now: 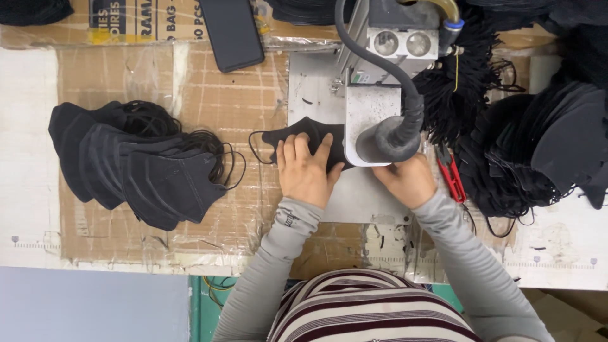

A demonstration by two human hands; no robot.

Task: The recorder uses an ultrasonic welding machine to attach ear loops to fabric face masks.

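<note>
Mask, black, lying flat on the grey metal plate, long axis running left to right, ear loop trailing off the left end toward the cardboard, right end tucked under the machine head. Left hand pressing down on it, fingers spread flat and pointing away from the body, gripping nothing. Right hand sitting just below the machine head, fingers curled under and hidden, so impossible telling whether holding the mask edge. Hose, thick and grey, arcing over the machine head, crowding the space above the right hand. Red snips lying just beside the right wrist. Stack of finished masks fanning out well apart on the left, open cardboard lying between. Dark pile of mask pieces crowding the right edge. Phone resting at the far side.
</note>
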